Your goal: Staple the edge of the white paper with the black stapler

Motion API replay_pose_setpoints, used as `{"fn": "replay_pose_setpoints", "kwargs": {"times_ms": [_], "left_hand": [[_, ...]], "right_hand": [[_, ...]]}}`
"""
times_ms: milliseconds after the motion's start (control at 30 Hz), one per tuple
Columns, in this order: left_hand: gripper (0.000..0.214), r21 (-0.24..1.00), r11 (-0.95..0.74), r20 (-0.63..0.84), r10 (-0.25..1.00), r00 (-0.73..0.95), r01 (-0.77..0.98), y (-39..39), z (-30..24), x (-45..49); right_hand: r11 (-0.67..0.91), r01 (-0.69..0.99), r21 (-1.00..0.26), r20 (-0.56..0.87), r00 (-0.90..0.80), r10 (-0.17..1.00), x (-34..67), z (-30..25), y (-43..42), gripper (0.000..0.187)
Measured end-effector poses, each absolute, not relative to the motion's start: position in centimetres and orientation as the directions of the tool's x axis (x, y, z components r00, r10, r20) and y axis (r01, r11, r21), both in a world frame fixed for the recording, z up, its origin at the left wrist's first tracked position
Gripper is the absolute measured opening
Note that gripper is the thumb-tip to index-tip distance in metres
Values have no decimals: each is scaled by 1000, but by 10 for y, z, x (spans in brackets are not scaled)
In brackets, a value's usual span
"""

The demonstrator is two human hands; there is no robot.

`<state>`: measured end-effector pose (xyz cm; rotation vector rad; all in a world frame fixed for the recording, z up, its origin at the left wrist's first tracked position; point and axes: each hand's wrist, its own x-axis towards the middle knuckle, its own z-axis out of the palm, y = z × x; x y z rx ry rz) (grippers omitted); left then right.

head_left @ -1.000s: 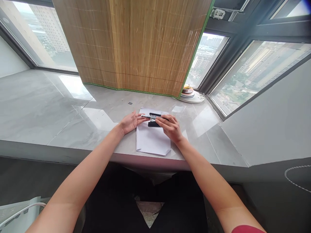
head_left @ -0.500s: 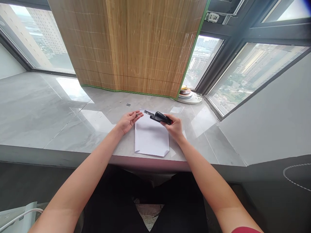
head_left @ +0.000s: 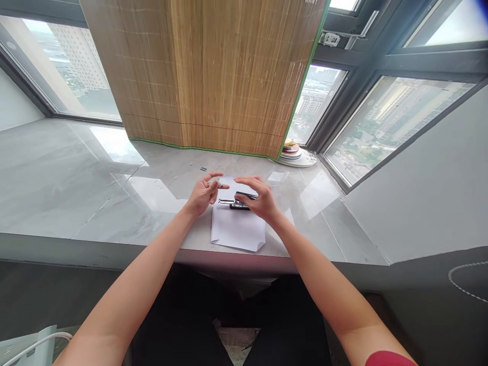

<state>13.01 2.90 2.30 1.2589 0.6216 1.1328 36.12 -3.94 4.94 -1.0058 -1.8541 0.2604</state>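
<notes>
A black stapler (head_left: pixel 241 202) lies on a white sheet of paper (head_left: pixel 238 231) on the grey stone sill (head_left: pixel 114 203). Its metal staple rail sticks out to the left. My right hand (head_left: pixel 254 199) arches over the stapler and grips its body from above. My left hand (head_left: pixel 204 194) hovers just left of the rail, with thumb and forefinger pinched together on something too small to name.
A bamboo blind (head_left: pixel 213 76) hangs at the back of the sill. A stack of plates (head_left: pixel 294 151) stands by the right window. A small strip of staples (head_left: pixel 203 169) lies behind my left hand, and a clear plastic piece (head_left: pixel 277 176) lies to the right.
My right hand has set the stapler back down flat on the paper and covers it. My left hand has lifted and closed into a pinch beside the rail.
</notes>
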Motion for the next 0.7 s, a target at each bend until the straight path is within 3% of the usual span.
{"fn": "replay_pose_setpoints", "kwargs": {"times_ms": [100, 200, 367, 433, 500, 567, 700], "left_hand": [[78, 952, -105, 229, 868, 440, -289, 25, 23, 129], [77, 949, -107, 243, 846, 474, -295, 23, 21, 129], [85, 954, -88, 228, 836, 500, -287, 25, 20, 131], [76, 944, -89, 233, 861, 451, -318, 26, 21, 132], [62, 935, -111, 239, 898, 368, -337, 27, 22, 133], [62, 937, -126, 230, 925, 302, -327, 29, 23, 133], [54, 953, -124, 202, 940, 274, -277, 32, 24, 133]], "right_hand": [[644, 524, -556, 585, -304, 752, 337, 61, -28, 25], [606, 527, -596, 527, -312, 790, 322, 64, -23, 19], [615, 444, -651, 587, -220, 780, 332, 63, -27, 11], [588, 469, -659, 613, -118, 781, 358, 61, -20, 14], [490, 575, -655, 601, 3, 800, 401, 57, -4, 12], [304, 709, -637, 538, 126, 834, 452, 48, 15, 5], [-96, 715, -692, 324, 426, 845, 536, 20, 41, 10]]}}
